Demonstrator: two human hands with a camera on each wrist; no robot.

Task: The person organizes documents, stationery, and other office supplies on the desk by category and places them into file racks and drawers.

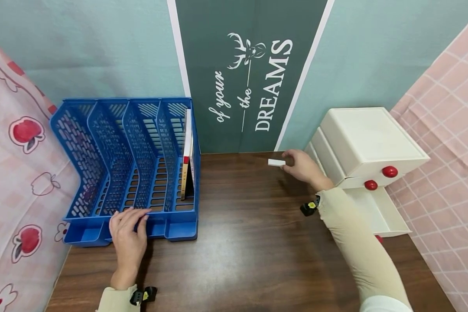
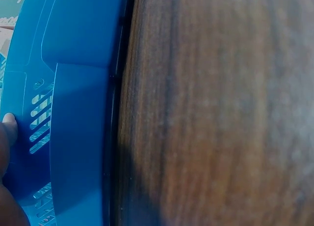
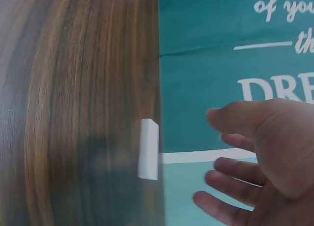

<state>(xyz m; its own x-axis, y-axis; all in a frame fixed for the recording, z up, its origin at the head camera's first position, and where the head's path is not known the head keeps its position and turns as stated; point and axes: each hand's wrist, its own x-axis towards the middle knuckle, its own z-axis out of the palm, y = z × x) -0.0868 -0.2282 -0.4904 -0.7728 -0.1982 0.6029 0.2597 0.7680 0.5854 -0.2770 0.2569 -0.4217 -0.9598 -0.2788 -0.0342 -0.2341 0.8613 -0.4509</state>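
A blue file rack (image 1: 130, 212) with upright dividers stands at the left. My left hand (image 1: 128, 236) holds its front rim, fingers over the top edge; in the left wrist view the thumb (image 2: 10, 127) lies against the rack's blue front. A small white rectangular block (image 1: 276, 163) lies on the table by the back wall. Beside its right end is my right hand (image 1: 302, 167). In the right wrist view the fingers are spread and bent a little, apart from the white block (image 3: 148, 150), with nothing between them.
Thin books (image 1: 187, 151) stand in the rack's rightmost slot. At the right is a white drawer unit (image 1: 378, 134) with red knobs; its lowest drawer (image 1: 378, 212) is pulled out. Brown wooden tabletop (image 1: 242, 242) lies between rack and drawers. A printed cloth (image 1: 253, 108) hangs behind.
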